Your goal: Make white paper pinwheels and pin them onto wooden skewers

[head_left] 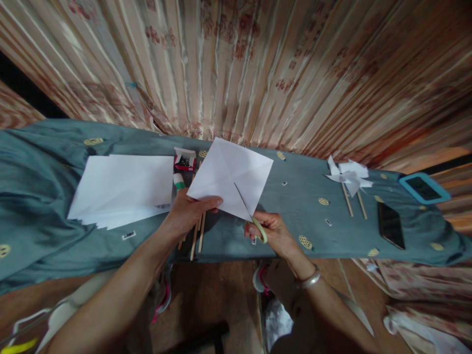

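A square sheet of white paper [224,169] with crossing fold creases is held up over the table. My left hand [191,209] pinches its lower left edge, thumb on top. In my right hand [269,228] are scissors [261,230] with pale green handles, my fingers in the loops. A blade lies over the paper from its bottom corner towards the middle. Below the paper and my left hand, several wooden sticks [194,243] lie partly hidden. Close to my left hand stands a white and green glue stick [179,181].
White paper sheets [123,189] are stacked at left, beside a small red box [185,160] with dark bits inside. At right lie paper pinwheels [350,178] on sticks, a dark phone [391,226] and a blue-framed device [425,188]. A pleated curtain [236,73] hangs behind the cloth-covered table.
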